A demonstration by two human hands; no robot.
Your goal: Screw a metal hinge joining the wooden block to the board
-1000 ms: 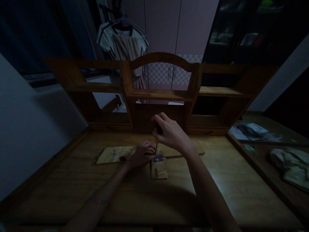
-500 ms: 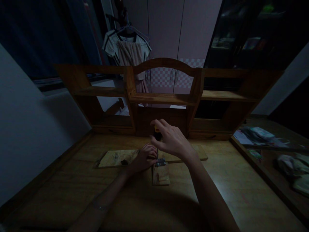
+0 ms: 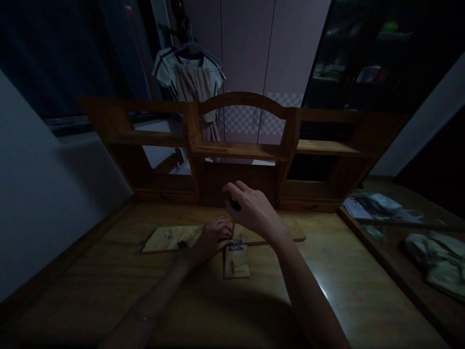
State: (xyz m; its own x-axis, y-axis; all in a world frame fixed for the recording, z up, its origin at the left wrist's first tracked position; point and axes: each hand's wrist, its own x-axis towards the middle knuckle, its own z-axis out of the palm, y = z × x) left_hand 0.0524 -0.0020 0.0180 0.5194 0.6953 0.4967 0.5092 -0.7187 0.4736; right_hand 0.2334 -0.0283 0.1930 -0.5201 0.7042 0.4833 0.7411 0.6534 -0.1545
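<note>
A small metal hinge lies where a short wooden piece meets a longer wooden board. My left hand rests at the hinge's left side, its thumb on the hinge edge and its fingers bent over the wood. Above the hinge, my right hand is wrapped round a screwdriver, which has a dark handle. Most of that handle is hidden by the fingers, and the shaft below can hardly be made out.
Left of my left hand lies another wooden board with a dark patch on it. A wooden shelf unit stands along the back of the table. Papers and cloth lie on the lower surface at right.
My right hand has turned on the screwdriver, hiding its yellow handle end, and sits slightly higher above the hinge. My left hand stays beside the hinge. The whole view has shifted a little.
</note>
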